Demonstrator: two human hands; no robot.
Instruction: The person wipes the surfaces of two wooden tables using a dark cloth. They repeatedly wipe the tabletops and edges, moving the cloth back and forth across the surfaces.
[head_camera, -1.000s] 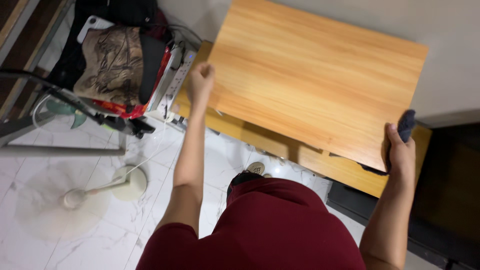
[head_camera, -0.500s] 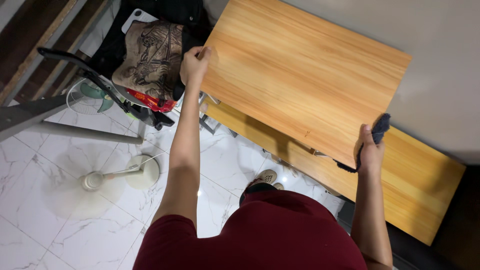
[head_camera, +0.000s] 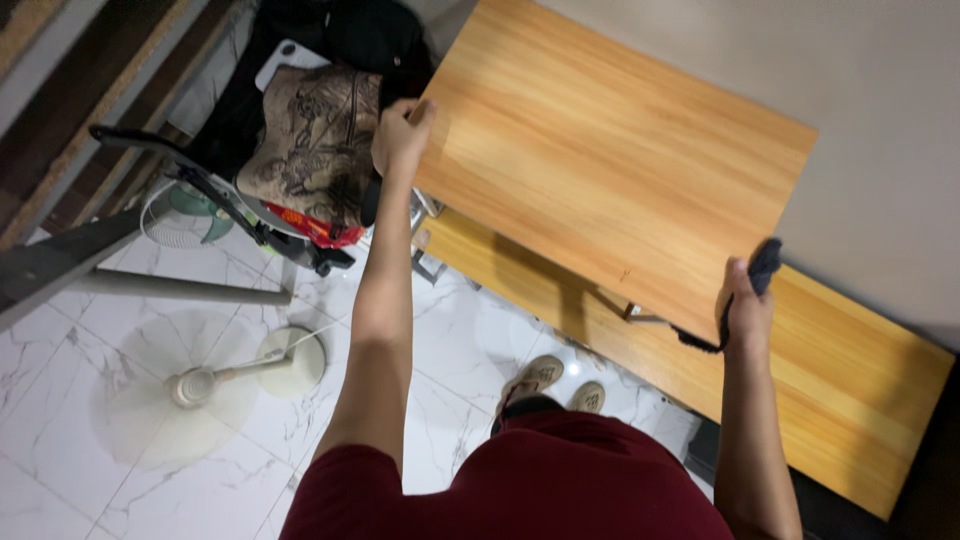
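Head view: your left hand (head_camera: 400, 135) clamps the wooden board's (head_camera: 610, 160) left edge; your right hand (head_camera: 745, 305) grips its right corner plus a dark cloth (head_camera: 760, 268), board raised above the lower tabletop (head_camera: 850, 360).

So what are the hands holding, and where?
Both hold the wooden board by opposite short edges: left hand at its left edge, right hand at its right corner, with a dark cloth.

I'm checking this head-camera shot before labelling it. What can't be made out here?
- Board underside and any legs: hidden by its own top face.
- Right hand fingers: wrapped behind the board edge and the dark cloth.
- Left hand fingertips: tucked under the board corner.
- Lower bench: partly covered by the board.
- Fan: crossed by a metal bar.
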